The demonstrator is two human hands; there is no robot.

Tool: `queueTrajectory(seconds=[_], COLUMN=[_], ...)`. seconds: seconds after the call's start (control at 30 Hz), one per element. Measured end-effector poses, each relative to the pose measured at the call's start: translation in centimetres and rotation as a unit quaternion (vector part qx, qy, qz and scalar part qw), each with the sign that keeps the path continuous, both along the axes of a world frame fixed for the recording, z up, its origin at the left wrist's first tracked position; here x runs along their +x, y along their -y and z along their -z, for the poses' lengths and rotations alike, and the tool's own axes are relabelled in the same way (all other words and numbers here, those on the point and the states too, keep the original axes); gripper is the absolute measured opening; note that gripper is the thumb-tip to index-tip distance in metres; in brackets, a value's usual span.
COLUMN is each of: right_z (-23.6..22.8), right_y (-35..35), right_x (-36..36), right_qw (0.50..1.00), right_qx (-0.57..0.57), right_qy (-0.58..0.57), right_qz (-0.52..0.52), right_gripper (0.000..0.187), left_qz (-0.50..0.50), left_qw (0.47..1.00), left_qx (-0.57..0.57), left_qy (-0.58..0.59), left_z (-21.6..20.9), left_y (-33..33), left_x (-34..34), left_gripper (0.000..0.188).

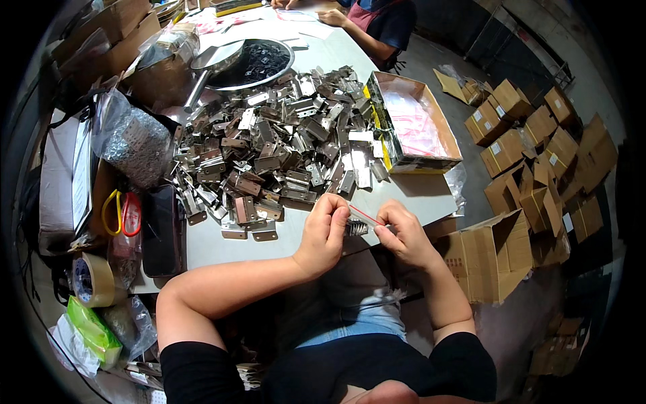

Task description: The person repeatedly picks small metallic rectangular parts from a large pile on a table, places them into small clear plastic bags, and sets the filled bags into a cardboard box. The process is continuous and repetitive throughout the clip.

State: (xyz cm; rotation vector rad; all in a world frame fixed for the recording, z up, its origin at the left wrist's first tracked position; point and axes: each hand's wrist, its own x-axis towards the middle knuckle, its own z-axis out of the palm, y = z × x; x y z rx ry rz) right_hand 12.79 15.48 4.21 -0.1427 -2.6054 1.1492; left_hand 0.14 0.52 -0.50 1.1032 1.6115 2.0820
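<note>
Over the near edge of the table, my left hand (324, 232) and my right hand (406, 234) are both closed on a small clear zip bag (364, 215) with a red strip along its top. Each pinches one end of that strip, thumbs toward me. Small ribbed metal pieces, perhaps screws (356, 228), show in the bag below the strip; their exact kind is hard to make out. Just beyond my hands spreads a large heap of bent metal brackets (269, 148) with holes. An open carton (441, 128) of flat clear bags with red strips stands to its right.
A metal bowl (286, 64) of dark small parts with a scoop (219, 56) stands behind the heap. At left lie scissors (130, 214), a tape roll (94, 279) and a bag of small metal parts (134, 145). Cardboard boxes (494, 252) crowd the right floor. Another person (377, 30) works at the far end.
</note>
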Motion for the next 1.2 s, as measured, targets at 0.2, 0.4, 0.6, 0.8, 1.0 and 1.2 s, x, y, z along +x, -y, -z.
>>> queueTrajectory(seconds=[0.2,0.4,0.6,0.8,1.0,1.2], right_z=[-0.4,-0.9,0.4,0.9,-5.1,-2.5], right_y=[-0.5,-5.9,-15.5,-15.8,-14.1,-20.5], right_x=[3.2,11.0,24.1,15.9,-0.1,-8.7], right_qw=[0.996,0.931,0.845,0.861,0.95,0.945], right_qx=[-0.078,-0.266,0.098,0.207,0.16,0.282], right_qy=[-0.03,-0.143,-0.171,-0.124,-0.035,0.04], right_qz=[0.03,0.204,0.496,0.448,0.266,0.159], right_gripper=[0.018,0.008,0.012,0.012,0.026,0.044], left_qz=[0.092,0.115,0.14,0.141,0.158,0.174], left_qw=[0.995,0.992,0.988,0.987,0.983,0.98], left_qx=[-0.027,-0.032,-0.06,-0.079,-0.096,-0.094], left_qy=[0.025,-0.037,0.016,-0.004,-0.012,-0.026], left_z=[0.1,0.8,-0.1,-0.1,-0.5,-0.3], left_y=[0.1,0.7,0.5,0.7,1.0,0.6], left_x=[0.1,0.4,0.9,0.7,0.4,0.4], left_gripper=[0.01,0.014,0.015,0.017,0.018,0.019])
